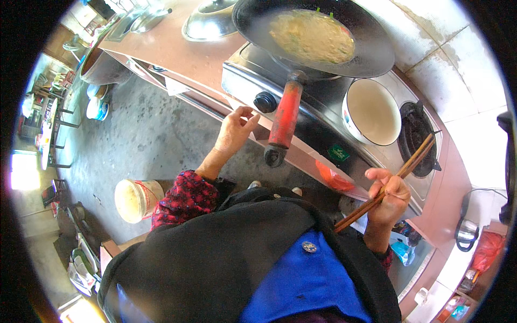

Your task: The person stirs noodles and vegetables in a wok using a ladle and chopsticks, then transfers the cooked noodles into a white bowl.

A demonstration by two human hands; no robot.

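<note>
Chopsticks (pixel 404 171) made of wood lie in my right hand (pixel 387 198), which grips them beside the right end of the gas stove (pixel 242 76). My left hand (pixel 236 131), fingers bent and holding nothing, is near the black stove knob (pixel 265 101). A wok (pixel 375 52) with a red handle (pixel 286 115) sits on the left burner; cloudy, bubbling broth with bits of green fills its bottom. Between the wok and the bare right burner (pixel 418 137) stands a white enamel bowl (pixel 373 113), with no food visible inside.
A metal lid (pixel 210 22) rests on the counter (pixel 173 48) left of the stove. A plastic bucket (pixel 131 200) stands on the concrete floor at left. Tiled wall (pixel 464 64) runs behind the stove. A metal kettle or pot (pixel 467 232) is at far right, near a cord.
</note>
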